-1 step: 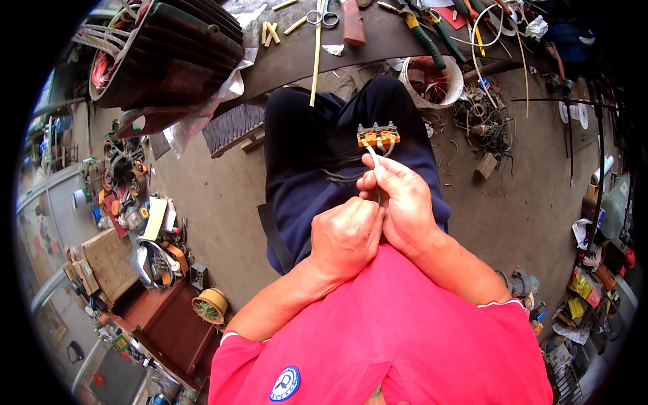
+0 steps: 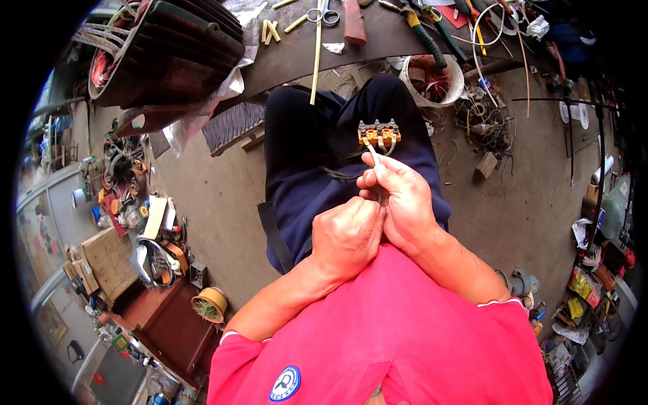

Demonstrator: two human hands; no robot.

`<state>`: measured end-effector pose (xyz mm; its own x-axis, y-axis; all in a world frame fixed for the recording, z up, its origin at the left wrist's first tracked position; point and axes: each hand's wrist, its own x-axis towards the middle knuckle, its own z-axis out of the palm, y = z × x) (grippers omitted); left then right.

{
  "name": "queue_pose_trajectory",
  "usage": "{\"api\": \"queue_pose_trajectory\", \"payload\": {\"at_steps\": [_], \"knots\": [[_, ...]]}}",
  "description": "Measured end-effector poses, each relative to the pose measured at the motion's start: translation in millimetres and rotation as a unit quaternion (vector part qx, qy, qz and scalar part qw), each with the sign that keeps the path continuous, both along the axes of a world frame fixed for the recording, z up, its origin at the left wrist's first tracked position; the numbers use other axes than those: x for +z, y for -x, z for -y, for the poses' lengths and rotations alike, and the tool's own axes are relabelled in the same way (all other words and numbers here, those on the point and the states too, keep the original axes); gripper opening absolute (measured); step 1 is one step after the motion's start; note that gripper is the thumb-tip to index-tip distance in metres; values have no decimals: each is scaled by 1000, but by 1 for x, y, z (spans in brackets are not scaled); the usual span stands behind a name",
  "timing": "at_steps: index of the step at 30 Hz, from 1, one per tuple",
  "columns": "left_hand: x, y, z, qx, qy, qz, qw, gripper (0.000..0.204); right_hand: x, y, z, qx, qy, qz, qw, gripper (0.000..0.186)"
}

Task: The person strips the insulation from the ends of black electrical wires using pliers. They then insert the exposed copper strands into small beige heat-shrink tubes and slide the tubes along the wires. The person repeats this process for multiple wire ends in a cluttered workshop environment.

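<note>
Over my lap hangs an orange terminal block [image 2: 379,137] with a row of metal studs along its far side. Dark leads run from it, and some trail left across my dark trousers. A pale sleeved lead [image 2: 372,154] comes from its near left side. My right hand [image 2: 403,196] pinches this lead between thumb and fingertips, just below the block. Closed in a fist against the right hand, my left hand [image 2: 347,233] grips the lead lower down. The lead's lower end is hidden by my fingers.
A finned motor housing [image 2: 169,54] with wires stands on the bench [image 2: 290,59] at far left. Scissors [image 2: 322,13], cut yellow sleeving pieces and green-handled pliers [image 2: 423,42] lie on the bench. A white bucket [image 2: 456,84] of wire scraps and a tangled wire heap [image 2: 487,121] are at right.
The terminal block has tipped slightly, so its studs stand a little higher in view. Both hands keep their grip in nearly the same place.
</note>
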<state>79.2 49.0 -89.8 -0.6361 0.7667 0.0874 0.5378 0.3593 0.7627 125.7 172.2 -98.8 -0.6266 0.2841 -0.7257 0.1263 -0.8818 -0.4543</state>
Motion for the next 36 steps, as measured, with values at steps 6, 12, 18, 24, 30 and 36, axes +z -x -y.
{"api": "queue_pose_trajectory", "payload": {"at_steps": [6,12,18,24,30,36], "knots": [[2,3,1,16,-7,19,1000,10,-2,2,-2,14,12,-16,1000,29],[-2,2,3,16,-41,31,999,10,-3,7,-4,26,3,-32,999,29],[-2,15,9,-13,-80,106,991,7,7,9,-12,97,-90,-42,990,25],[21,29,8,-28,-166,262,950,3,-14,-6,-28,143,-358,41,922,22],[25,35,-5,-131,-183,157,962,15,-10,5,-30,93,-221,-13,971,15],[27,55,-3,-127,-168,77,975,16,22,23,-54,33,-187,-69,979,11]]}}
